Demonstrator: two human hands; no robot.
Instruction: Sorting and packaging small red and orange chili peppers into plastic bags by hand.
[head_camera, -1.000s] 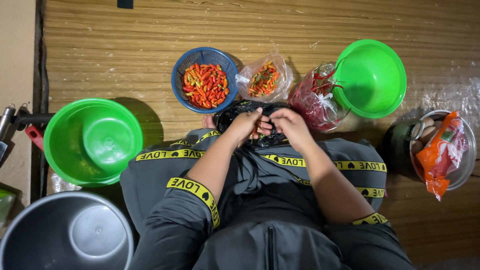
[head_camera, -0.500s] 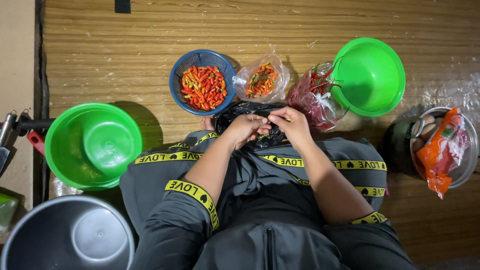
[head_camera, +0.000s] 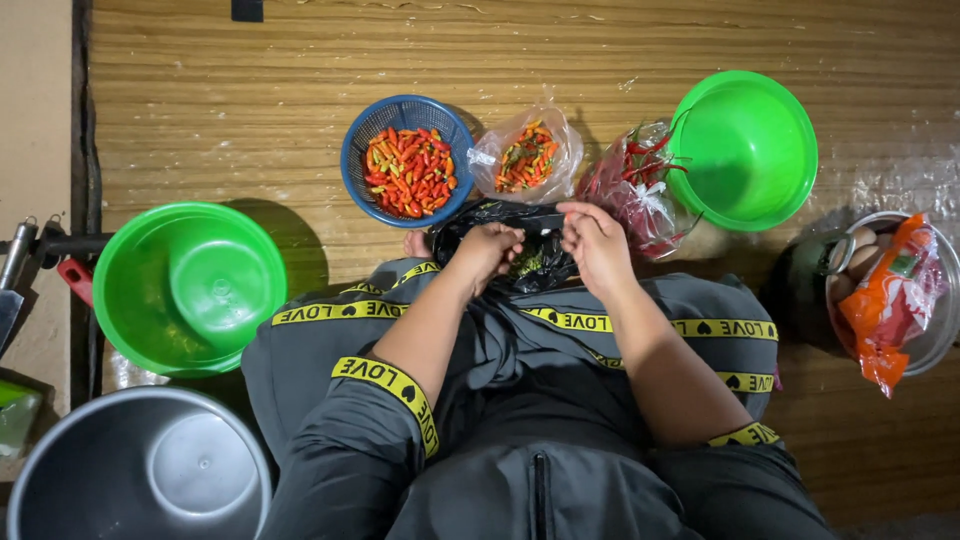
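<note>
My left hand (head_camera: 490, 247) and my right hand (head_camera: 595, 240) meet over a black plastic bag (head_camera: 500, 222) that lies against my crossed legs; both grip its rim, and small green bits show inside. Just beyond the hands stands a blue basket (head_camera: 405, 172) full of red, orange and green chillies. A clear bag of small mixed chillies (head_camera: 527, 157) lies to its right. Another clear bag of long red chillies (head_camera: 635, 187) leans against a green bowl (head_camera: 745, 150).
A second green bowl (head_camera: 190, 288) sits at my left, with a grey metal pot (head_camera: 140, 470) in front of it. At right, a metal bowl (head_camera: 935, 340) holds eggs and an orange packet (head_camera: 885, 300). Tools lie at the far left edge (head_camera: 25, 270). Wooden slat floor.
My hands have shifted slightly on the black bag's rim. The bowls, basket and chilli bags stay where they were.
</note>
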